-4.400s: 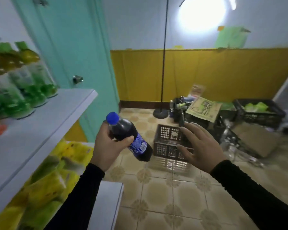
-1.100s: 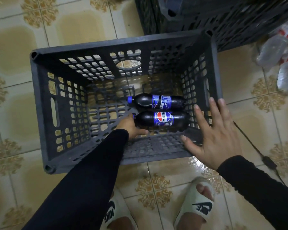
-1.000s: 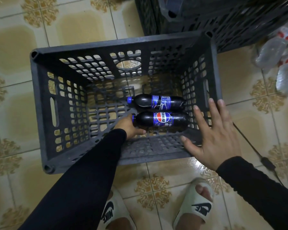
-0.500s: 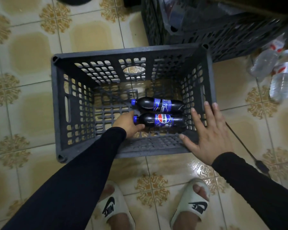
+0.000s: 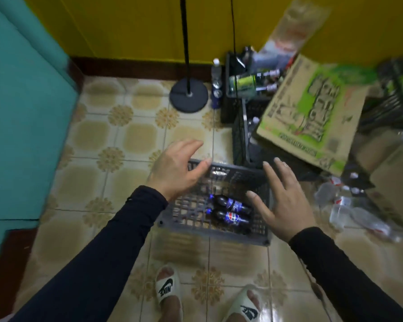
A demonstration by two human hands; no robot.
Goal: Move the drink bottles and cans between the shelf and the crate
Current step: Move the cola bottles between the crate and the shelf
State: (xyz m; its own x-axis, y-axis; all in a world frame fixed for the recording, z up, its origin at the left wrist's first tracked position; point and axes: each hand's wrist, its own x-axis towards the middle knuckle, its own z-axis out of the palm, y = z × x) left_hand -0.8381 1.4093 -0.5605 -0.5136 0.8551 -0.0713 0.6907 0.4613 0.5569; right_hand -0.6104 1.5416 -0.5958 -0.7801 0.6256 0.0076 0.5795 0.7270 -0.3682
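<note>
— Both hands have lifted clear since a moment ago: the left hand [image 5: 175, 167] has let go of the near bottle [image 5: 230, 217].
— Holding anything?
— No. It and the right hand [image 5: 283, 201] hover spread above the crate [image 5: 209, 231]; both bottles lie side by side inside, below and between them, the far bottle [image 5: 233, 203] touching the near one.

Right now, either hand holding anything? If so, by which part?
Nothing is held. Left hand and right hand are both open above the crate; the two cola bottles lie inside it, untouched.
</note>
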